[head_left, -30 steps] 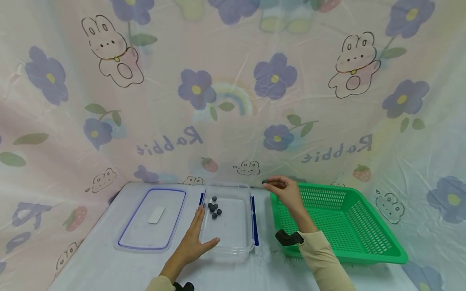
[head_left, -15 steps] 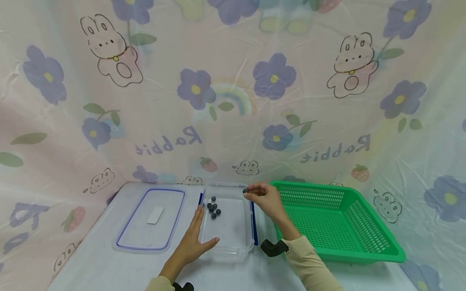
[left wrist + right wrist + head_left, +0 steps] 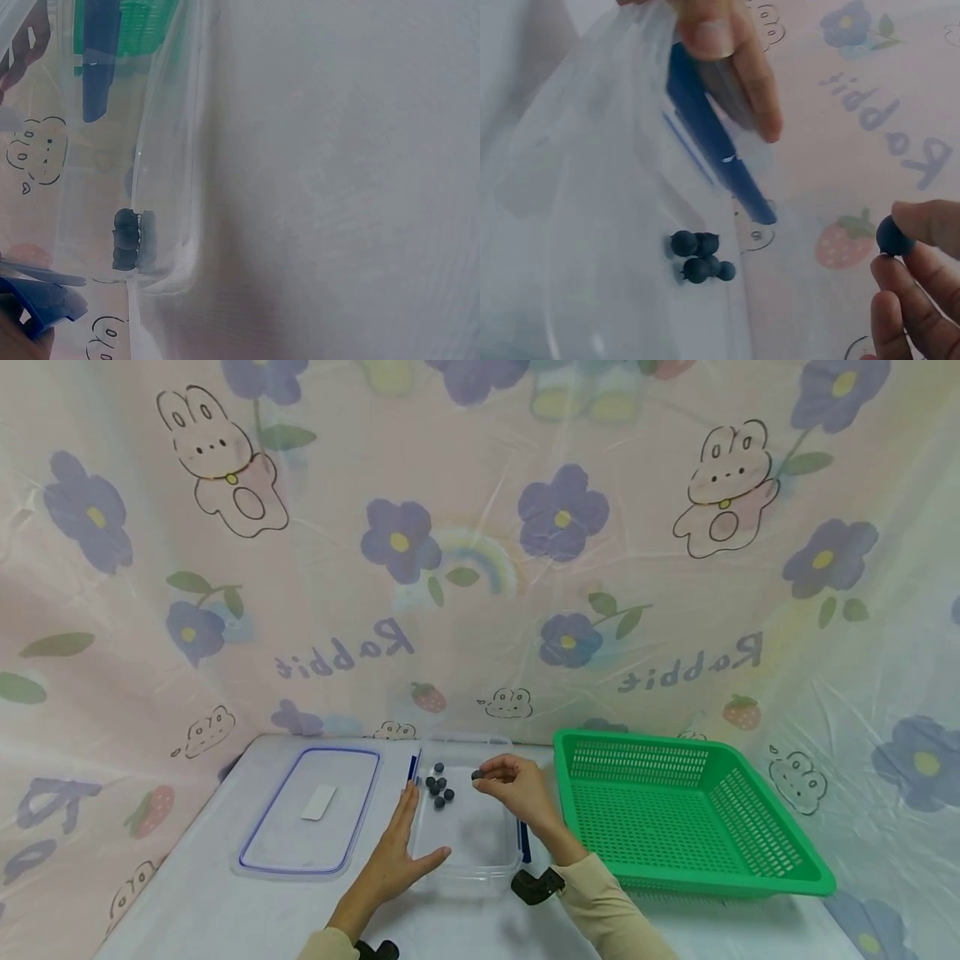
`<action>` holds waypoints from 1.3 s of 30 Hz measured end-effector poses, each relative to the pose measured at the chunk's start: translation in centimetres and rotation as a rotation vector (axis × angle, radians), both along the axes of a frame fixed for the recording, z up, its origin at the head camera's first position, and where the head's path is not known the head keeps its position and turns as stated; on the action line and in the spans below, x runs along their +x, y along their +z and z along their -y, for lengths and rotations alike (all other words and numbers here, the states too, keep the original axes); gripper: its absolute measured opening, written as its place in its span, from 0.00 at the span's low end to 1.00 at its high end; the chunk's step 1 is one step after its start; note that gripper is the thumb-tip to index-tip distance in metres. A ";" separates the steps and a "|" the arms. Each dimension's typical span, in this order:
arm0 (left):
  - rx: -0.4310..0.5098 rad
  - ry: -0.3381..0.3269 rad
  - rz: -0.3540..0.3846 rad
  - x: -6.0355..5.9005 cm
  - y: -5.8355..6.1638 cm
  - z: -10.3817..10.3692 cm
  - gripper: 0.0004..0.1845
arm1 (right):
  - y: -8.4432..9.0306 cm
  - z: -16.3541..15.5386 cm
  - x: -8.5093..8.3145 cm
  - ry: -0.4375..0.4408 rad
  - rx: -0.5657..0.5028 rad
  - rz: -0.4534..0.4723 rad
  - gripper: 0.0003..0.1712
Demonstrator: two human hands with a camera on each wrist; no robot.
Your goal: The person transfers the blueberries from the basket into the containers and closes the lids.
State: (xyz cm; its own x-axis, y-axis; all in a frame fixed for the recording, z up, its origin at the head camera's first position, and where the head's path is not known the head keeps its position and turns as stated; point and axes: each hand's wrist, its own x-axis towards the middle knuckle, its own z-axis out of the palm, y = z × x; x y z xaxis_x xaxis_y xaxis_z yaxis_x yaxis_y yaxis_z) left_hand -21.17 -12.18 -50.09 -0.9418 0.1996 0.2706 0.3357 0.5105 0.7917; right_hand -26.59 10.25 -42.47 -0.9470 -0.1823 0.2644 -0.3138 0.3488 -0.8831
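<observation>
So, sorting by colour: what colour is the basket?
Green basket; the head view shows it best.

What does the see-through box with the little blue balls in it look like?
The clear plastic box is a shallow rectangle with rounded corners and blue clips on its long sides. It sits open on the white table, between its blue-rimmed lid and the green basket. A small cluster of dark blue balls lies near its far left corner. The left hand rests flat against its left side, thumb on the front rim. The right hand pinches one more ball above it.
</observation>
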 end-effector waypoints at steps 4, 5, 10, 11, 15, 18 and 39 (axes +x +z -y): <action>0.002 0.002 0.002 0.0 0.0 0.0 0.56 | -0.6 0.4 -0.6 0.011 0.030 0.017 0.11; 0.001 0.002 0.003 0.0 0.0 0.1 0.57 | -0.7 0.4 -0.7 0.015 0.032 0.021 0.11; 0.006 -0.002 0.002 -0.1 0.0 0.1 0.57 | -1.0 0.5 -1.6 0.026 0.039 0.035 0.11; 0.004 -0.001 -0.001 -0.1 0.0 0.1 0.57 | -1.0 0.6 -1.8 0.030 0.042 0.038 0.11; 0.000 0.002 -0.013 -0.2 0.0 0.2 0.57 | -0.8 1.2 -2.6 0.040 0.056 0.063 0.11; -0.003 0.002 -0.013 -0.1 0.0 0.2 0.57 | -0.5 1.7 -3.3 0.039 0.053 0.101 0.12; 0.012 -0.018 -0.023 0.0 -0.1 0.1 0.57 | -3.5 5.5 -7.6 -0.143 0.059 0.228 0.11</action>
